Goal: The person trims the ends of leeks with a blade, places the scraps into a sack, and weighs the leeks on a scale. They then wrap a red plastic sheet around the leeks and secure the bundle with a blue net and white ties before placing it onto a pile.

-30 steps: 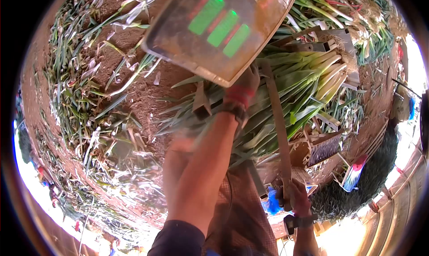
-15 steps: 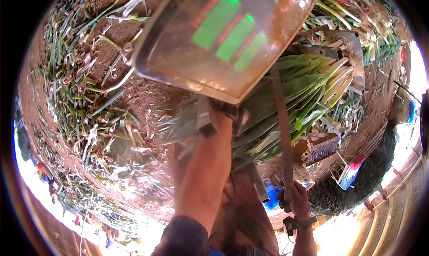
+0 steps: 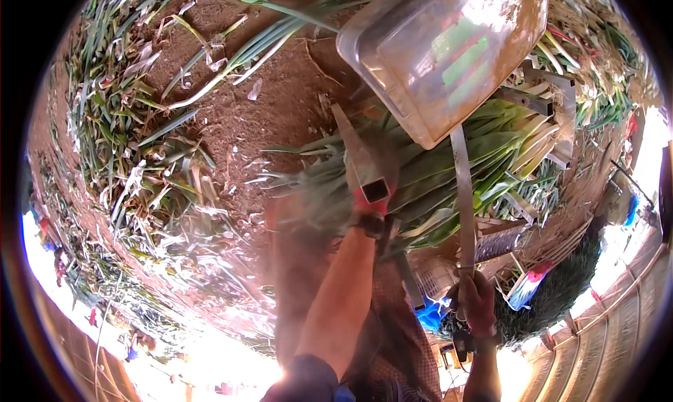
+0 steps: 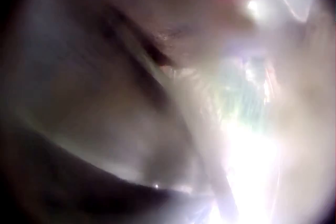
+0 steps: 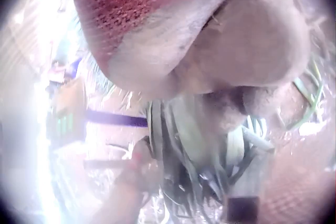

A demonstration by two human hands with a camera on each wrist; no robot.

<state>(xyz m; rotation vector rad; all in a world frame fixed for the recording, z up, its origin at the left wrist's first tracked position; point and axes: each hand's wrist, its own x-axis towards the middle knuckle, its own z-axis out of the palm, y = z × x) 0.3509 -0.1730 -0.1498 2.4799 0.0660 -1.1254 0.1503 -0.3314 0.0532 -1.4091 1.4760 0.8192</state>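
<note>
A bundle of leeks (image 3: pixel 477 157) lies across the middle of the head view, pale root ends at right, green leaves pointing left. Over the leaves is my left hand (image 3: pixel 381 165), gloved and blurred, partly hidden by a square metal tube (image 3: pixel 355 147); cannot tell what its fingers do. The left wrist view is mostly blur. At lower right, my right hand (image 3: pixel 477 305), in a red-cuffed glove, grips the handle of a long knife (image 3: pixel 463 192), its blade running up toward the scale display (image 3: pixel 449 72). A glove (image 5: pixel 210 40) fills the top of the right wrist view.
The scale display with green digits overhangs the leeks. A metal frame (image 3: pixel 561 114) stands at their root ends. Loose leaves and trimmings (image 3: pixel 119 121) cover the soil at left; more leeks (image 3: pixel 603 72) lie at upper right. A second tube (image 3: pixel 410 279) sits below the bundle.
My left hand goes behind the display, then reappears farther toward the leaf tips, beside the tube. The display shifts right in view. My right hand keeps its grip on the knife.
</note>
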